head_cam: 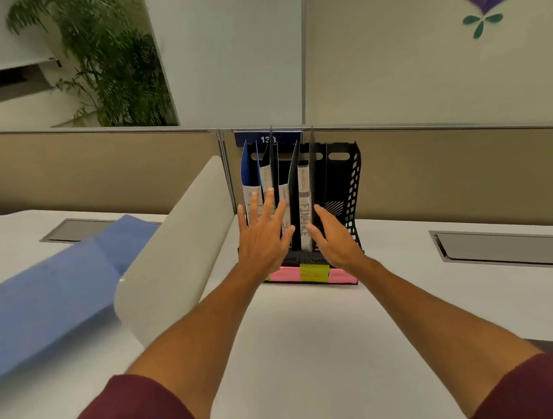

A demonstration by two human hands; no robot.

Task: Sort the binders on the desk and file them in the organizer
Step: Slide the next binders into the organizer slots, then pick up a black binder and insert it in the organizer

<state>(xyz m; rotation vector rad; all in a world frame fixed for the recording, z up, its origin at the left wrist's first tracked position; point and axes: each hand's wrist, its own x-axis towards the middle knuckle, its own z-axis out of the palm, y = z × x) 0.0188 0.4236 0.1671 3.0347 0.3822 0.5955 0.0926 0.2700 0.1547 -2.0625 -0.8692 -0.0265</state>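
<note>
A black slotted organizer (351, 180) stands against the partition at the back of the white desk (318, 342). Three binders stand upright in its left and middle slots: a blue-backed one (249, 174) at the far left, a white-spined one (283, 194) beside it, and one whose spine reads FINANCE (304, 202). My left hand (264, 234) lies flat with spread fingers against the left binders' spines. The fingers of my right hand (335, 237) are straight beside the FINANCE binder at the organizer's front. Pink and yellow sticky labels (313, 271) line the organizer's base.
A cream curved divider (177, 255) rises on the left of the organizer, with blue folders (44, 297) lying beyond it. Grey cable hatches sit in the desk at the right (513, 244) and the far left (74, 229). The organizer's rightmost slots hold nothing.
</note>
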